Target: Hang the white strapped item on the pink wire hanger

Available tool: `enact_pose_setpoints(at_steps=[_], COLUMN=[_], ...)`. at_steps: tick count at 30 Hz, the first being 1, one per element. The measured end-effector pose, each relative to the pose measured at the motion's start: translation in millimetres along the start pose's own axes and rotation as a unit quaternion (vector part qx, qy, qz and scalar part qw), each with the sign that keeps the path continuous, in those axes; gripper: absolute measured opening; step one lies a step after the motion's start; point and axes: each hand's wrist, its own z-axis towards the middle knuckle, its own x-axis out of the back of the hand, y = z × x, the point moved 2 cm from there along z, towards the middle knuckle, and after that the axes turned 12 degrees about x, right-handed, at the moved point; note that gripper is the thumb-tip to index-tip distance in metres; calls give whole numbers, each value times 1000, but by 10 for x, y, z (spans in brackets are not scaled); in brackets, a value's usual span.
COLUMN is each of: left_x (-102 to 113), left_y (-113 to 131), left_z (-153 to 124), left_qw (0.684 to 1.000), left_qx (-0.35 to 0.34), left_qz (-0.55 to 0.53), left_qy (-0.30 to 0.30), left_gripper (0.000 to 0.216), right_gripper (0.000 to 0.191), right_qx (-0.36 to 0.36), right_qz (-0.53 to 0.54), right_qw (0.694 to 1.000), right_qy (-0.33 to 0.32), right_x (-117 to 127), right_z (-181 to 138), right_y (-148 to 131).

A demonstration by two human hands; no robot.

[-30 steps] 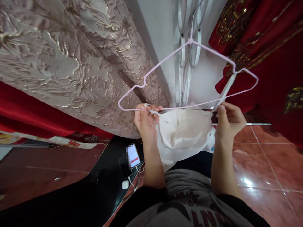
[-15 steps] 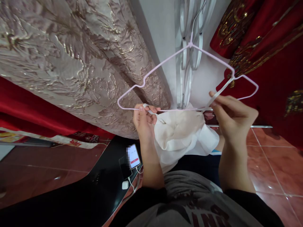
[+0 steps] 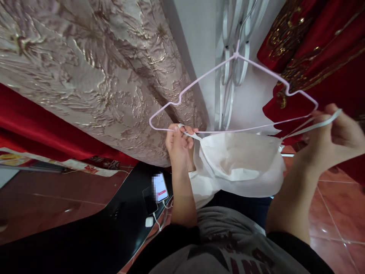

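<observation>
A pale pink clothes hanger (image 3: 236, 55) hangs by its hook in front of me. Below its bottom bar is a white garment (image 3: 242, 154) with thin shoulder straps, its top edge spread wide. My left hand (image 3: 179, 144) is closed at the left part of the bar, pinching one strap; whether it also grips the bar I cannot tell. Beyond the hanger's right end, my right hand (image 3: 332, 139) is closed on the other strap (image 3: 325, 122), stretching it out to the right, clear of the hanger's right notch.
White curled metalwork (image 3: 228, 76) stands behind the hanger. Embossed pinkish fabric (image 3: 99, 72) fills the left, and red cloth with gold sequins (image 3: 322, 68) hangs at the right. Lower left, a black surface (image 3: 85, 236) holds a lit phone (image 3: 161, 186) with cables and a white charger (image 3: 149, 222).
My right hand has moved right, and its strap has come off the hanger's right notch. The garment's top is stretched wider. My left hand stays at the bar.
</observation>
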Motion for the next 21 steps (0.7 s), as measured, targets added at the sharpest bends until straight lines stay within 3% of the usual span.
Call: enact_pose_setpoints(at_steps=[4,7,9,12,14,19,21], left_x=[-6,-1,-3,14,83,515,664], left_y=[-22,-22,-10,18,42,126,181], left_z=[-8,-29,-52,-78,-73,30,86], left_qw=[1000,999,999,998,999,979,965], left_qx=[6,17,21,24,3,-150,-215], left_qz=[13,32,41,50,45,25,46], left_qy=[12,21,11,-11,6,137,142], left_gripper=[54,52,51,46,39,4,22], right_gripper=[19,25,30,31,31,32,30], right_qx=[-46,-53,-53,-39,-33,-37,-41], right_qz=[46,39,44,48,44,49,58], right_qw=[979,936,912,907,911,922,923], right_qy=[-193,-347,-405,-415,-408,-383,-377], right_x=[-158,-265,-291,-280,-268,-242,-225], right_z=[-311,-431,-444,-403,-384,-428,-461], right_y=[-399,-475,-464,-458,-466,-458,-443])
